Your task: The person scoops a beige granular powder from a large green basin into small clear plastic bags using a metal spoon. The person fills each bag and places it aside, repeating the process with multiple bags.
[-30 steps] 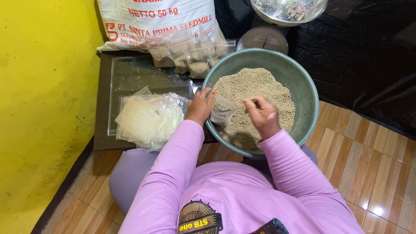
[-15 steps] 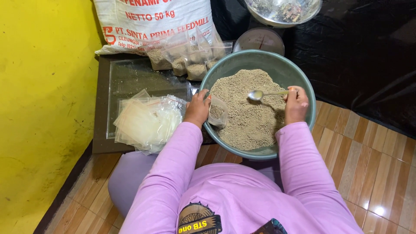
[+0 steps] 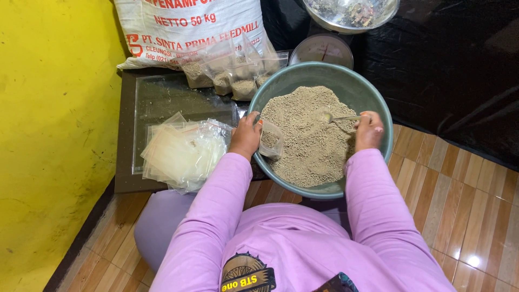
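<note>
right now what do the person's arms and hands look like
Both arms are covered to the wrist by long, plain lilac-pink sleeves of a top with a dark round print on the chest. The left hand and right hand are bare: no gloves, rings or watch visible.

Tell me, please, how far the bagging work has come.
Done: several filled bags stand behind the basin. In hand: the left hand holds a small bag open; the right hand scoops grain with a spoon. Left: many empty bags, much grain.
</note>
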